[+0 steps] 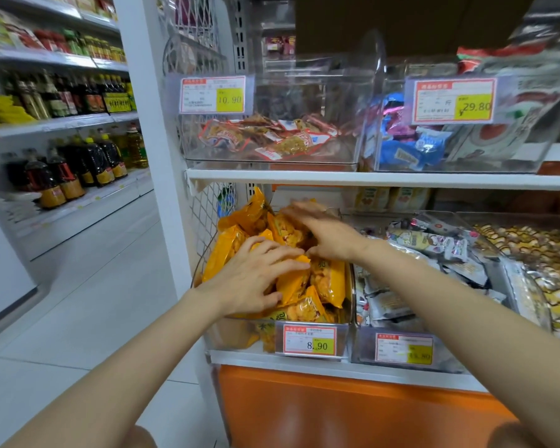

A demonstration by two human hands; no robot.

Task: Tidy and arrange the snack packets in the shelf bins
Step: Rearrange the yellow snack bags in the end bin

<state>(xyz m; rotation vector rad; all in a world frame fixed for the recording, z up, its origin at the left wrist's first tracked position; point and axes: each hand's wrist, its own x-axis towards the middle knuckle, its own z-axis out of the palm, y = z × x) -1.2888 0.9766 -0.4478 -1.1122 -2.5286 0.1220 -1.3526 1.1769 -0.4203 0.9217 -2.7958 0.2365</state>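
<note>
Shelf unit (369,181): two tiers of clear bins.

Lower tier, leftmost bin (230,334): heaped w/ yellow snack packets (328,279), stacked above the rim.

Adjacent bin (364,341), right side: black-and-white packets.

Both forearms are bare and extend fwd into the leftmost bin.

Left hand (253,282): palm down, fingers spread and near-straight. It rests flat on the packets at the front of the heap. Released, no grasp.

Right hand (327,237): palm down, fingers extended toward the rear of the heap. Motion-blurred. Fingers are unclenched; contact w/ packets cannot be confirmed.

Price tag (309,341) on the bin front reads "8.90".
</note>
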